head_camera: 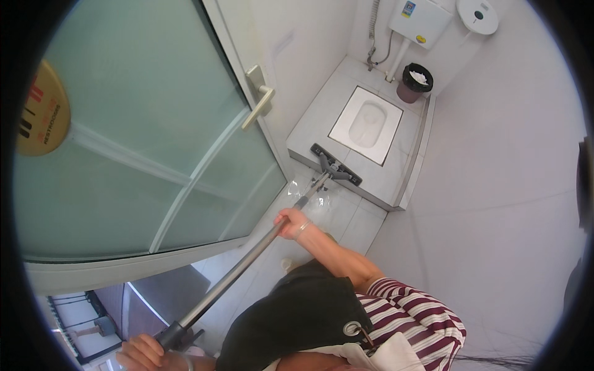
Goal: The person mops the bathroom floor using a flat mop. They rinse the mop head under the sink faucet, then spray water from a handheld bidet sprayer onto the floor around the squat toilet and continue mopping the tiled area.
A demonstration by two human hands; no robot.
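Note:
I hold a long-handled mop with a metal pole [241, 264] in both hands. My right hand [290, 223] grips the lower pole, near a grey collar. At the lower left, my left hand [144, 353] is closed around the dark grip [171, 335] at the upper end. The wide dark mop head [336, 165] lies across the front edge of a raised tiled platform [315, 113]. Just beyond it, a white squat toilet [369, 124] is set into the platform. The mop head's underside is hidden.
A frosted glass door [139, 139] with a lever handle [260, 104] stands at the left. Behind the toilet are a lined waste bin [410, 90], a white cistern [417, 21] and a round paper dispenser [478, 16]. Shiny patches show on the floor tiles [345, 208]. A wall [492, 185] bounds the right.

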